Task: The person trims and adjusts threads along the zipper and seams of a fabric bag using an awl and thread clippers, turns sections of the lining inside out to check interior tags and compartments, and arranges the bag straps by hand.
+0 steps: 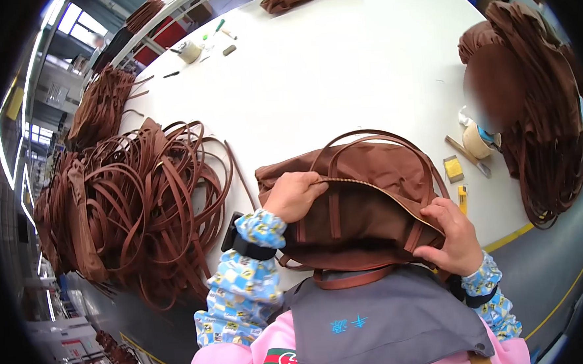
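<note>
A brown bag [376, 167] with long handles lies on the white table at its near edge, its zipped mouth spread open toward me. My left hand [293, 196] pinches the bag's edge at the left end of the zipper. At the right end, my right hand [451, 236] grips the other side of the mouth, thumb below and fingers above. The metal zipper [371, 186] curves between the two hands. One handle arches over the far side of the bag, and another hangs against the grey apron [384, 322].
Brown straps and bags [141, 203] are heaped at the left. More brown bags [531, 97] hang over the right edge. Near the bag's right lie a yellow block [453, 169], a yellow cutter [462, 199] and a brush [468, 155]. A pot [189, 52] stands on the white table [286, 83].
</note>
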`<state>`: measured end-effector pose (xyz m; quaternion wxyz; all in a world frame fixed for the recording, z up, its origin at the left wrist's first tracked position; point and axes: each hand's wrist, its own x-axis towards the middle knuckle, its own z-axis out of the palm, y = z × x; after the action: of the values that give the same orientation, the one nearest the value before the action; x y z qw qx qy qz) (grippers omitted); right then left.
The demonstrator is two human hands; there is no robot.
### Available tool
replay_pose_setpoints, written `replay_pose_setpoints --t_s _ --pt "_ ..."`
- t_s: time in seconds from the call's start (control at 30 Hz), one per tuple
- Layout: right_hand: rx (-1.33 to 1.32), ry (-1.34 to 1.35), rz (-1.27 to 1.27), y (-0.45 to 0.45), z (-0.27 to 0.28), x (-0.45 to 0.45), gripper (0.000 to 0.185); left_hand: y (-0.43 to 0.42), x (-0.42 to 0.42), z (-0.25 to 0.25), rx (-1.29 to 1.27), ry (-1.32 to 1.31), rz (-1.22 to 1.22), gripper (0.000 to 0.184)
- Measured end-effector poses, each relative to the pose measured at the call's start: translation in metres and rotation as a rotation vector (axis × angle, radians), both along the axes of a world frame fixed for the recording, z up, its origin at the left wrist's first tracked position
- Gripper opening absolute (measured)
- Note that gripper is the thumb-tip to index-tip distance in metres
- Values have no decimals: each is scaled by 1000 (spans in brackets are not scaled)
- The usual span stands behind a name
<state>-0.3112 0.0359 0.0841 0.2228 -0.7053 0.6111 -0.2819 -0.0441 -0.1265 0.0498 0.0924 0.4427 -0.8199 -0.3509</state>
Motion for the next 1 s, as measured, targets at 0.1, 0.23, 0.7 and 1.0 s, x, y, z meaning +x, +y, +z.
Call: replay_pose_setpoints --t_s 0.1,0.23,0.7,1.0 --pt "90 -221 -192 5 -21 -10 24 10 13 23 513 256 -83 31" --pt "96 -279 -237 -1 -33 -16 6 36 14 43 598 514 -42 30" --pt "-35 -167 -249 -15 -22 -1 12 60 16 51 1012 746 265 38" --pt "-420 -117 238 -35 30 48 22 75 -25 66 1010 781 205 46"
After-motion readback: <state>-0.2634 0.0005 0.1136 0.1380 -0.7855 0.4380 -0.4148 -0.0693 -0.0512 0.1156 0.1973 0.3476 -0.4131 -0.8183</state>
